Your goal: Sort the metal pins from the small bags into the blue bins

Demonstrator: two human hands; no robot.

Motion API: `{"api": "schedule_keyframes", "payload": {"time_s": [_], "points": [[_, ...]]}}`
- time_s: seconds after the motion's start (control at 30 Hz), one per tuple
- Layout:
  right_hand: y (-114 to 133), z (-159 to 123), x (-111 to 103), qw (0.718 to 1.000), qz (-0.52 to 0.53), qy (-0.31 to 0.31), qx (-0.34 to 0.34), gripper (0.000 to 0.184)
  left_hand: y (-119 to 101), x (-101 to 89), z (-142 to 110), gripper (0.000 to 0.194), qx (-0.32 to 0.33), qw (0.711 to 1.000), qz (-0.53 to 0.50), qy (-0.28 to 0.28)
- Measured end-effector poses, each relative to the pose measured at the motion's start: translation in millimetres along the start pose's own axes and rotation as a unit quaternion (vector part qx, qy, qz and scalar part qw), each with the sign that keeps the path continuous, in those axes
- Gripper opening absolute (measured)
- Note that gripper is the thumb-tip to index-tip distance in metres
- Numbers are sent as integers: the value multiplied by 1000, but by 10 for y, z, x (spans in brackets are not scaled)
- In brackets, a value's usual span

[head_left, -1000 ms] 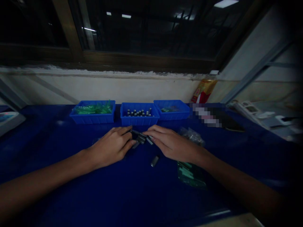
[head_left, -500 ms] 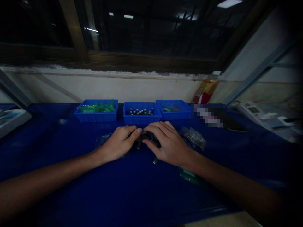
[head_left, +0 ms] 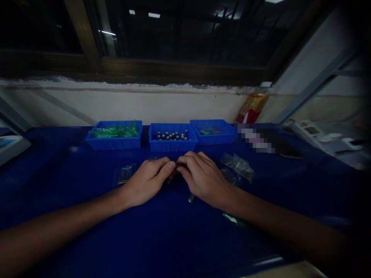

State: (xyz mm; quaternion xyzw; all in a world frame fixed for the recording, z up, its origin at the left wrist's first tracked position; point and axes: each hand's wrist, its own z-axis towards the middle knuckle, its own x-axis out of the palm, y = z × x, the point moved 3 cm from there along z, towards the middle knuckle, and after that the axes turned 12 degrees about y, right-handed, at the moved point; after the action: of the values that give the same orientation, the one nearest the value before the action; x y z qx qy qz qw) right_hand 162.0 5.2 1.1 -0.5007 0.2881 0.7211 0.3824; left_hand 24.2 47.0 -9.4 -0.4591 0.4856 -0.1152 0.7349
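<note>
My left hand and my right hand meet above the blue table, thumbs and fingers closed in a pinch. Between them is a small dark thing, mostly covered by the fingers, so its kind cannot be made out. A short dark cylinder with a shiny end pokes out below my right hand. Left of my left wrist lies a clear plastic bag with thin brass-coloured pieces. Beyond my right hand are more clear bags of small parts.
Along the wall stand three blue bins: one with green plastic pieces, one with upright metal-ended cylinders, one with small bagged parts. A green packet lies under my right forearm. A red-and-gold bag leans at the back.
My hands have drawn slightly closer together, and my right fingers have curled tighter around the dark thing. The view has shifted a little, showing more of the bag by my left wrist.
</note>
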Motion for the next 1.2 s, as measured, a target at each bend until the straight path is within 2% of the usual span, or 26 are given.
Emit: {"api": "schedule_keyframes", "payload": {"time_s": [0.07, 0.13, 0.27, 0.37, 0.47, 0.57, 0.63, 0.77, 0.9, 1.0, 1.07, 1.13, 1.2], "points": [[-19, 9, 17, 1000, 12, 0, 23, 17, -9, -11, -11, 20, 11, 999, -8, -30], [-32, 12, 29, 999, 25, 3, 36, 18, -15, -16, -19, 21, 20, 999, -12, -45], [-28, -2, 35, 998, 51, 12, 27, 24, -21, -20, -19, 13, 16, 999, -13, -30], [-7, -21, 11, 997, 66, 11, 27, 17, -24, -44, -16, 22, 0, 999, 7, -34], [36, -41, -29, 999, 53, -2, 2, 19, -13, -65, -10, 32, -19, 999, 20, -38], [70, -50, -51, 999, 20, -12, -32, 10, 1, -63, -4, 36, -19, 1000, 10, -21], [64, -47, -50, 999, 16, -14, -30, 10, 7, -54, -8, 37, -14, 1000, -2, -10], [20, -36, -32, 998, 56, -14, -1, 10, 7, -34, -36, 15, 1, 999, -46, -14], [-27, -20, -19, 994, 102, -4, 23, 10, 2, -43, -25, 6, 27, 998, -49, -32], [-76, -4, -24, 991, 128, 0, 45, 8, 35, -48, 35, 8, 9, 998, -69, -12], [-96, -3, -49, 990, 128, -22, 51, 15, 63, -40, 74, 14, -11, 996, -85, 12], [-89, -12, -81, 992, 109, -47, 43, 21, 86, -26, 95, 19, -27, 994, -97, 31], [-56, -25, -105, 995, 82, -56, 25, 18, 100, -14, 96, 23, -36, 993, -103, 42]]}}
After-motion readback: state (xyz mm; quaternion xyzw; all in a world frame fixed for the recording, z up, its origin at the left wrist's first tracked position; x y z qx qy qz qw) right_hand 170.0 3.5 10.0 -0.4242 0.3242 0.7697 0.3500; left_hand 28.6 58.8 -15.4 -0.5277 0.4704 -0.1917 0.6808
